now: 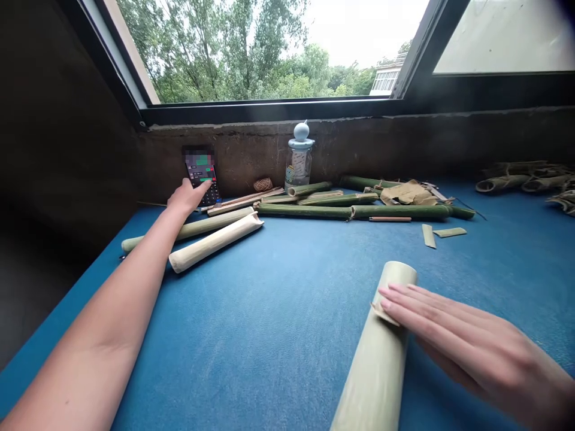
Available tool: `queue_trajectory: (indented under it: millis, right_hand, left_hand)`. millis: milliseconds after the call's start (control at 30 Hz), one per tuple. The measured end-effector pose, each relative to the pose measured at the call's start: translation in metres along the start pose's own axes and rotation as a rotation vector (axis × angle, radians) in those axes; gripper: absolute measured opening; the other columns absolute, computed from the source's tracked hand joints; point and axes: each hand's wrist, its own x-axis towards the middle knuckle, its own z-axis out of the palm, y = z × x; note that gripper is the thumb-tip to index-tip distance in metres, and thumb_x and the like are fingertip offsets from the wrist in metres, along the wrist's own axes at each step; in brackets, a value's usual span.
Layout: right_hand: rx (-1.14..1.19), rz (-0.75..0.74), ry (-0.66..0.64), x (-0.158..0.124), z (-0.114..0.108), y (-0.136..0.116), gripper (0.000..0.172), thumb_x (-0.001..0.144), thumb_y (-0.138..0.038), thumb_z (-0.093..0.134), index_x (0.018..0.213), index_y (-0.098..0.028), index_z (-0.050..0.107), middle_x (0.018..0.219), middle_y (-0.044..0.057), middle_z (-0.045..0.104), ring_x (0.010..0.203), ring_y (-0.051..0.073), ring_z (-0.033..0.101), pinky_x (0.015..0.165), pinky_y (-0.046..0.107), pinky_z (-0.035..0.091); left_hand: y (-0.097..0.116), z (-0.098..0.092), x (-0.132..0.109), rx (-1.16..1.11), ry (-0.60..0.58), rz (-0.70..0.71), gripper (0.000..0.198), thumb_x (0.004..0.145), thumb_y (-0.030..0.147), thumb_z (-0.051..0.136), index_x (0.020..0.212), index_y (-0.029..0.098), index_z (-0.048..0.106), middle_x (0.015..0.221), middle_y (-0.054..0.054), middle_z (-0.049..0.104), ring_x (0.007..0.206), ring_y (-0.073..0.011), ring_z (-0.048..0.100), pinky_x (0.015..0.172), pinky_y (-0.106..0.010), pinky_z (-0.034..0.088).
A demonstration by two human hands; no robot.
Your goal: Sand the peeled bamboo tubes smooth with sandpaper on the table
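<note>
My left hand [186, 196] reaches far across the blue table, and its fingertip touches the screen of a phone [202, 173] that leans upright against the wall. The other fingers of that hand look curled. My right hand [453, 335] lies flat, fingers stretched out, on a pale peeled bamboo tube [377, 365] near the front of the table. A thin flap of skin sticks out from the tube under my fingertips.
Two more pale bamboo pieces [215, 239] lie at the left. Green bamboo stalks [350, 209] and peelings lie along the back wall, with a glass bottle with a blue lid [299, 157] and a ball of twine [263, 184]. More husks [525, 178] sit far right.
</note>
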Motion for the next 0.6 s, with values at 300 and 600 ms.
queue_trajectory:
  millis: [300, 600]
  right_hand:
    - [0.082, 0.208, -0.010, -0.009, 0.012, 0.028, 0.055, 0.098, -0.009, 0.050, 0.147, -0.034, 0.049, 0.141, -0.001, 0.062, 0.134, 0.024, 0.055, 0.118, 0.043, 0.044]
    - [0.165, 0.238, -0.016, -0.006, 0.018, 0.027, 0.048, 0.099, -0.016, 0.049, 0.146, -0.026, 0.047, 0.134, 0.004, 0.066, 0.129, 0.025, 0.060, 0.123, 0.053, 0.031]
  left_hand:
    - [-0.001, 0.002, 0.003, -0.010, -0.071, 0.011, 0.095, 0.083, 0.080, 0.046, 0.139, 0.003, 0.045, 0.139, -0.030, 0.054, 0.127, -0.0448, 0.052, 0.099, -0.048, 0.042]
    - [-0.002, 0.000, 0.003, -0.051, -0.073, 0.015, 0.092, 0.086, 0.081, 0.039, 0.136, 0.005, 0.051, 0.141, -0.028, 0.053, 0.129, -0.0433, 0.050, 0.102, -0.047, 0.039]
